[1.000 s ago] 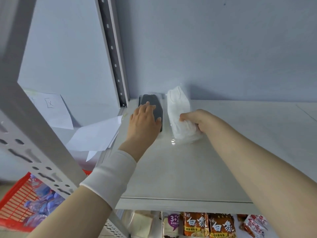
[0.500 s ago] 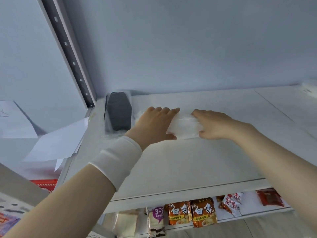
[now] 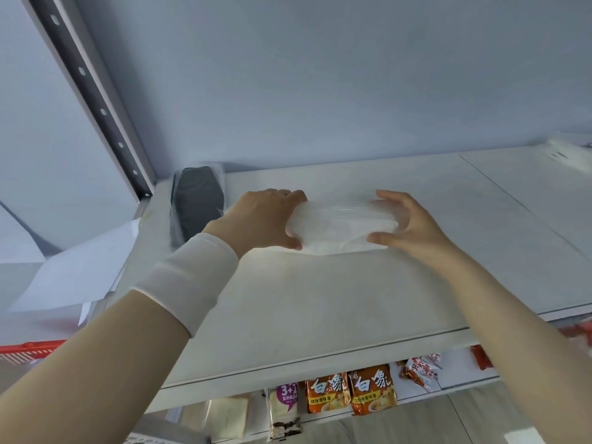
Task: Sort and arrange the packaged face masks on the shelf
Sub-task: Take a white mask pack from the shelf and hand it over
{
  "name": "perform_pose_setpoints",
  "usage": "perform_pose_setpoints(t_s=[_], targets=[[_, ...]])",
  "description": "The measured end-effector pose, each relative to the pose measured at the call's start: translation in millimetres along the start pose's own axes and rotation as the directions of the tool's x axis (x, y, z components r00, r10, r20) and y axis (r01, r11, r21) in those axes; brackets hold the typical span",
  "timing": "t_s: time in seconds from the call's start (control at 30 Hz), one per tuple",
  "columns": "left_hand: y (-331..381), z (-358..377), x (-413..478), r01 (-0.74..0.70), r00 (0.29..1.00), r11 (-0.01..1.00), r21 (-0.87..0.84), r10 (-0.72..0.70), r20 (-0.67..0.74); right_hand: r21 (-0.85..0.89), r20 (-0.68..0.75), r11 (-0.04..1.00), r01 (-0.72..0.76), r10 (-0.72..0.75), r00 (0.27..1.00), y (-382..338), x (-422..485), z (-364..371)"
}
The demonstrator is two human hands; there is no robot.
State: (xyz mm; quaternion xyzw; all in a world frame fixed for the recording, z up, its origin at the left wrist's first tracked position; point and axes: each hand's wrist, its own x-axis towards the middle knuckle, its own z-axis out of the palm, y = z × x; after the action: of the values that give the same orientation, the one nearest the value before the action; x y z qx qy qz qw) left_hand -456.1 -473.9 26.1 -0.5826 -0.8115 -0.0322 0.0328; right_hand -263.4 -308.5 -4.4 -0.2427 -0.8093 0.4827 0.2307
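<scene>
A white face mask in a clear wrapper point(image 3: 341, 227) lies sideways on the white top shelf point(image 3: 320, 309). My left hand point(image 3: 259, 219) grips its left end, thumb in front and fingers curled over the back. My right hand point(image 3: 407, 224) holds its right end between thumb and spread fingers. A black face mask in a clear wrapper point(image 3: 197, 201) lies lengthwise at the shelf's back left corner, just left of my left hand and apart from it.
A perforated metal upright point(image 3: 96, 97) rises at the back left. Another white packet point(image 3: 573, 153) sits at the far right of the shelf. Snack and noodle packs point(image 3: 349, 394) line the shelf below. Loose paper sheets point(image 3: 70, 277) and a red basket point(image 3: 28, 349) lie left.
My left hand left the black mask and took the white mask's left end. The white mask turned from lengthwise to sideways, and my right hand shifted from pressing on it to holding its right end.
</scene>
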Motion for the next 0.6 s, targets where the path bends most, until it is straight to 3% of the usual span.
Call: perform_pose_setpoints(t_s=[0.1, 0.17, 0.23, 0.3, 0.33, 0.37, 0.43, 0.5, 0.6], targets=[[0, 1, 2, -0.010, 1.000, 1.000, -0.007, 0.010, 0.009, 0.192, -0.071, 0.981, 0.004, 0.010, 0.997, 3, 2, 19], [-1, -2, 2, -0.035, 0.999, 0.998, 0.046, 0.035, 0.016, 0.178, -0.114, 0.984, -0.004, 0.024, 0.993, 3, 4, 21], [-8, -4, -7, -0.037, 0.995, 0.999, 0.021, 0.038, -0.093, 0.173, -0.136, 0.985, 0.002, 0.021, 0.991, 5, 6, 20], [-16, -1, -28, -0.013, 0.937, 0.957, -0.290, -0.090, -0.339, 0.180, -0.140, 0.984, 0.008, 0.018, 0.990, 6, 7, 20], [-21, 6, -39, -0.035, 0.890, 0.869, -0.493, -0.198, -0.412, 0.179, -0.137, 0.984, 0.008, 0.017, 0.990, 6, 8, 20], [-22, 14, -50, -0.052, 0.861, 0.750, -0.659, -0.301, -0.410, 0.176, -0.134, 0.984, 0.006, 0.018, 0.991, 8, 8, 20], [-20, 28, -62, -0.037, 0.867, 0.548, -0.836, -0.398, -0.299, 0.177, -0.126, 0.984, 0.004, 0.018, 0.992, 10, 9, 20], [-16, 37, -63, 0.026, 0.889, 0.494, -0.869, -0.408, -0.205, 0.192, -0.112, 0.981, 0.003, 0.019, 0.994, 9, 8, 19], [-14, 42, -59, 0.067, 0.883, 0.489, -0.870, -0.435, -0.177, 0.213, -0.101, 0.977, -0.009, 0.031, 0.994, 9, 6, 18]])
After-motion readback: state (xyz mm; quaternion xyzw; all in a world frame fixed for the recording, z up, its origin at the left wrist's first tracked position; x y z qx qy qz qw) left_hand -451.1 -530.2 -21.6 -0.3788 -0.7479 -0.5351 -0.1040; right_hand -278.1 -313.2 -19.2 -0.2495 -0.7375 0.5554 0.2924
